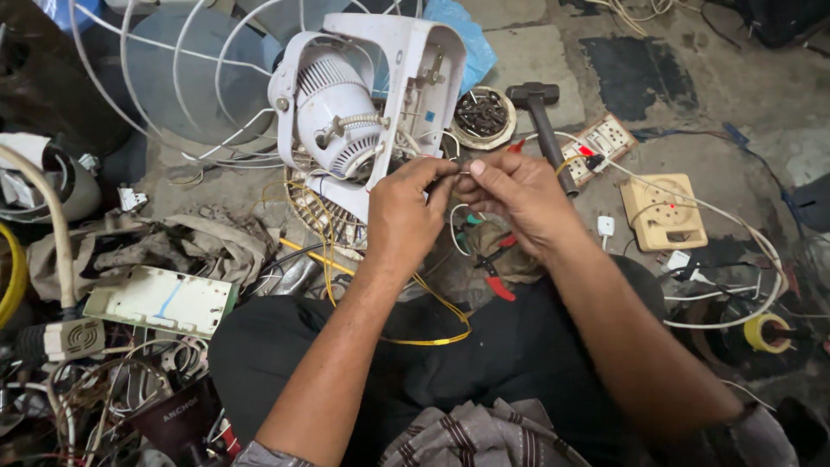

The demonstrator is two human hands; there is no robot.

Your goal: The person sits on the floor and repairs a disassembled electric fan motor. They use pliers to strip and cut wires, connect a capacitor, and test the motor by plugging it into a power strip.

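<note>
Before one fan (pixel 363 112), two hands (pixel 458 195)

Black hammer (pixel 541 121) lying beside round tin of screws (pixel 483 115); beige socket box (pixel 663 213) near white power strip (pixel 598 144); yellow tape roll (pixel 766 332) on floor.

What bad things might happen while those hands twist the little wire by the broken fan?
1. The socket board shows a red light, so it may be live; bare wire ends pinched by the left hand and right hand might shock.
2. The yellow wire loops over the lap and could snag.
3. The tilted fan body might topple.
</note>
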